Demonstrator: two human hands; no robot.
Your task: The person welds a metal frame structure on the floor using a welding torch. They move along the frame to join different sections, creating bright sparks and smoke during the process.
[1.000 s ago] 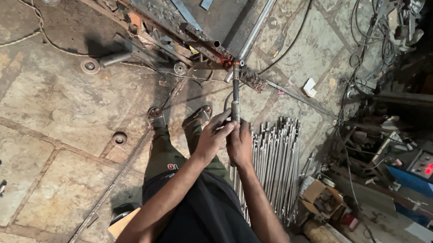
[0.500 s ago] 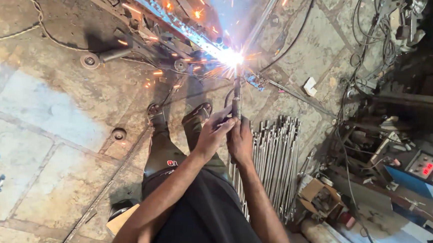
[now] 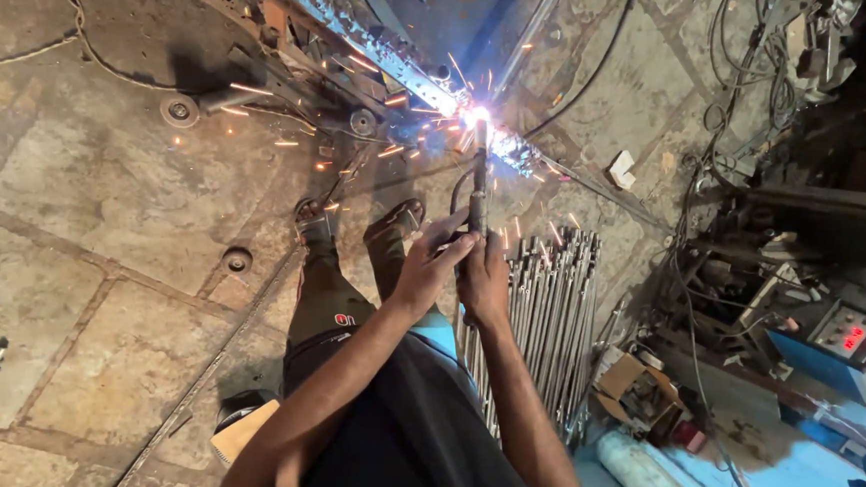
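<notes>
A welding holder (image 3: 478, 203) is held by both hands near the middle of the view; the left hand (image 3: 423, 270) is wrapped around its lower part from the left, with the fingers (image 3: 445, 241) curled tight on it; the right hand (image 3: 486, 282) is closed on it just below and to the right, touching the left hand. The holder sticks up out of the fingers, away from the person; a thin rod (image 3: 481, 142) goes on from its top to a bright white spark (image 3: 475, 117) at the far end. The spark is seen on a long metal frame (image 3: 360, 39) that lies slanted on the stone floor (image 3: 107, 324); small orange sparks are thrown out to the left and right of it. Two sandalled feet (image 3: 362, 223) are seen just left of the hands, near the frame. A bundle of shiny metal rods (image 3: 556, 316) lies right beside the right hand. A blue welding machine (image 3: 840, 349) is set far to the right, well apart from the hands.
</notes>
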